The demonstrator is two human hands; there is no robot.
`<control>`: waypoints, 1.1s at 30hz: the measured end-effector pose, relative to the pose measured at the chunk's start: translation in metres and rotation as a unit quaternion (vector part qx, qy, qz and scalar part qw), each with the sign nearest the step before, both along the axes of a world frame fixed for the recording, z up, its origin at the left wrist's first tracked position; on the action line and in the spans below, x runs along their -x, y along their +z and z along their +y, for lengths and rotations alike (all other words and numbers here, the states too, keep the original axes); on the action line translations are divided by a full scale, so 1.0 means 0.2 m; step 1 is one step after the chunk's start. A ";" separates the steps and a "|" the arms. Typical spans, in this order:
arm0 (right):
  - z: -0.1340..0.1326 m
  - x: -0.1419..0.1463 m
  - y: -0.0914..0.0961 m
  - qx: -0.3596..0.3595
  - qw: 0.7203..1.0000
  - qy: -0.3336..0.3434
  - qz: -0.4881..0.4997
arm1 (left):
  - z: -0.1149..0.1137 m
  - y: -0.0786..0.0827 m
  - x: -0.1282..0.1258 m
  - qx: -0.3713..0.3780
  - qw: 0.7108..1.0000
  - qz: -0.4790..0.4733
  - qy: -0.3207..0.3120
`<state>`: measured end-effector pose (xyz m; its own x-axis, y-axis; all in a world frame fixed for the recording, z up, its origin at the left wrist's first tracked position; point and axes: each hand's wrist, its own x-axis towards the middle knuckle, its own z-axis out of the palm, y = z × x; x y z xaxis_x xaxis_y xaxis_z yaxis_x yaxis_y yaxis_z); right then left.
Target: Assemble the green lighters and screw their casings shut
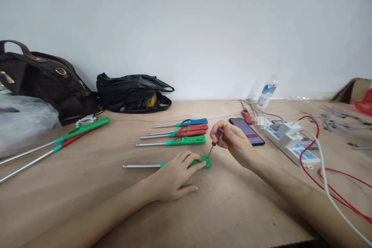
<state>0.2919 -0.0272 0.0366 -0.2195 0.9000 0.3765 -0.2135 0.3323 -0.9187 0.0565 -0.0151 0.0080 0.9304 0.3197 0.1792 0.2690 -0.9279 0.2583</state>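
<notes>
A green long-reach lighter (207, 164) lies on the table with its metal tube pointing left. My left hand (177, 176) rests over its handle and holds it down, the fingers across the green body and the thumb apart on the table. In my right hand (232, 139) a small screwdriver (214, 144) is pinched, its dark grip between thumb and fingers. The screwdriver's tip meets the handle near its right end; the screw itself is too small to make out. Behind lie a second green lighter (188, 140), red lighters (193, 131) and a blue lighter (196, 122).
Longer green (87, 127) and red (69, 139) lighters lie left, near a dark bag (43, 81) and black plastic bag (128, 93). Rightward are a phone (247, 131), a power strip (303, 153) with cables, a tilted bottle (267, 92) and scattered small parts (331, 124).
</notes>
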 end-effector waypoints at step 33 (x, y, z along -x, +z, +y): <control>0.01 0.05 -0.10 -0.176 0.687 -0.008 -0.705 | 0.00 0.00 0.00 -0.028 1.000 0.005 0.002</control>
